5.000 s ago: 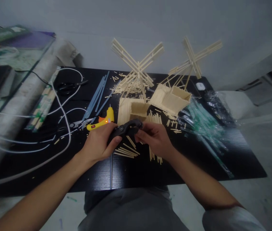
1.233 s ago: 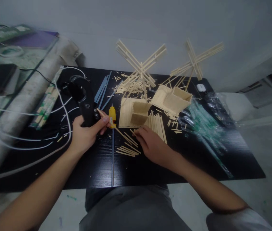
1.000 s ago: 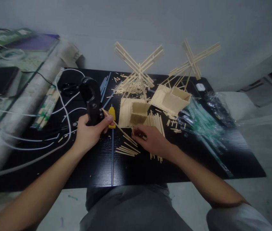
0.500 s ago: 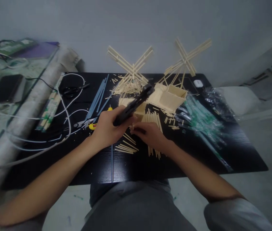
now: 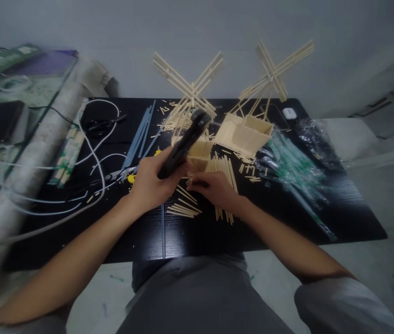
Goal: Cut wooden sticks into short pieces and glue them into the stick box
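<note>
My left hand (image 5: 153, 183) is wrapped round a black tool shaped like a glue gun (image 5: 186, 144), which slants up and away to the right. Its lower end is hidden by the fingers. Just right of it, my right hand (image 5: 216, 190) is closed in a pinch on a small wooden stick piece (image 5: 190, 179), partly covered by the fingertips. Behind both hands stands a stick-built windmill (image 5: 192, 93) with an open box (image 5: 200, 150) at its base. Long wooden sticks (image 5: 229, 174) lie under and beside my right hand, and shorter sticks (image 5: 184, 209) lie below it.
A second stick windmill (image 5: 271, 76) stands back right, near clear and green plastic wrappers (image 5: 294, 171). Blue-grey strips (image 5: 141, 139), scissors (image 5: 116, 174), a yellow-handled tool (image 5: 132, 178) and a white cable (image 5: 95, 157) lie left on the black table (image 5: 252, 236).
The view has shifted slightly. The black tool has tilted a little more upright, and my hands stay close together, the right still pinching the small piece.
</note>
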The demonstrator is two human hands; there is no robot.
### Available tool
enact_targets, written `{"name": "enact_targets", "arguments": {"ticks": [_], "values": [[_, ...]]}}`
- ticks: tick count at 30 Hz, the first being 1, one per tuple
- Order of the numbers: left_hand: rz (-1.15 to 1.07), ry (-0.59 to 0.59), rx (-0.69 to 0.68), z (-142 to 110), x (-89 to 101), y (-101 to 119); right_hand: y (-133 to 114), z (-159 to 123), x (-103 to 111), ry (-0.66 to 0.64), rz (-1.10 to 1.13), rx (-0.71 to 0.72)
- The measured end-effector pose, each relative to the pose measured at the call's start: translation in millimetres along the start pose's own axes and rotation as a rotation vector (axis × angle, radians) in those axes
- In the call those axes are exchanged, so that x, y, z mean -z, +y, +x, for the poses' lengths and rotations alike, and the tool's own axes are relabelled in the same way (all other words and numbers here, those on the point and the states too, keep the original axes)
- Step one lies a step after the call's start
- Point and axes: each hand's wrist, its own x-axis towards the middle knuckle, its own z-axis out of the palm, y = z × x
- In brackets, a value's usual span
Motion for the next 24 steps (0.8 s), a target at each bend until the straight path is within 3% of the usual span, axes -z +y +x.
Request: {"name": "enact_targets", "arguments": {"ticks": [24], "values": [[0.013, -0.030, -0.014, -2.7, 1.8, -1.2, 10.1, -7.8, -13.0, 0.073, -0.017, -0.011]]}}
